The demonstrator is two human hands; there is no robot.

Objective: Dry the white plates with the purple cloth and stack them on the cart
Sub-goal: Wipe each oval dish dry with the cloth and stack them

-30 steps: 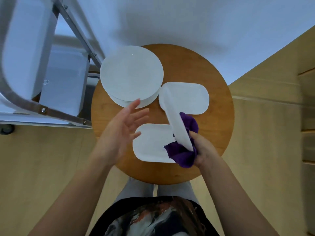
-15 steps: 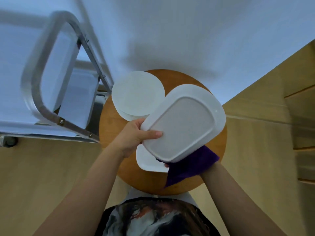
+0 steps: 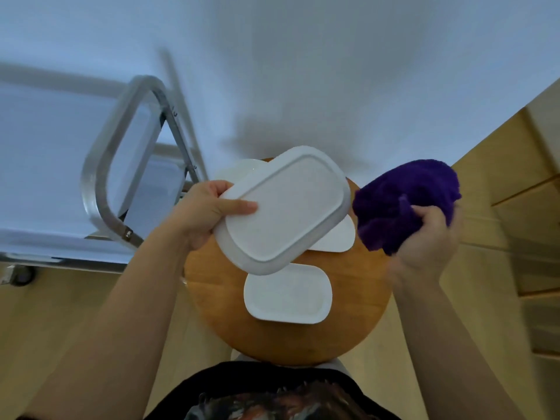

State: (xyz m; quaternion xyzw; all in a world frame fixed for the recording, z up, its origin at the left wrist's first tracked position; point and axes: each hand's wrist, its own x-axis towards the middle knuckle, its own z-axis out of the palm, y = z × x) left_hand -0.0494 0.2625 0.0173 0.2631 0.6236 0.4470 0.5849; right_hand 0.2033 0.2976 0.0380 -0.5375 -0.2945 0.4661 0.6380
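My left hand [image 3: 209, 212] grips a white oblong plate [image 3: 285, 207] by its left edge, thumb on the underside, which faces me. The plate hangs tilted above the round wooden table [image 3: 291, 338]. My right hand [image 3: 430, 241] holds the bunched purple cloth [image 3: 403, 201] to the right of the plate, apart from it. A second oblong plate [image 3: 288, 294] lies flat on the table. Part of a third oblong plate [image 3: 339, 241] shows under the held one. The round plates [image 3: 239, 172] peek out behind it.
The metal cart [image 3: 100, 189] stands to the left of the table, its grey shelf [image 3: 45, 165] beside my left hand. A white wall rises behind. Wooden panelling [image 3: 515, 237] runs along the right.
My right hand has drawn the purple cloth out from under the plate and raised it to the right. My left hand keeps the plate up; the view has tilted upward.
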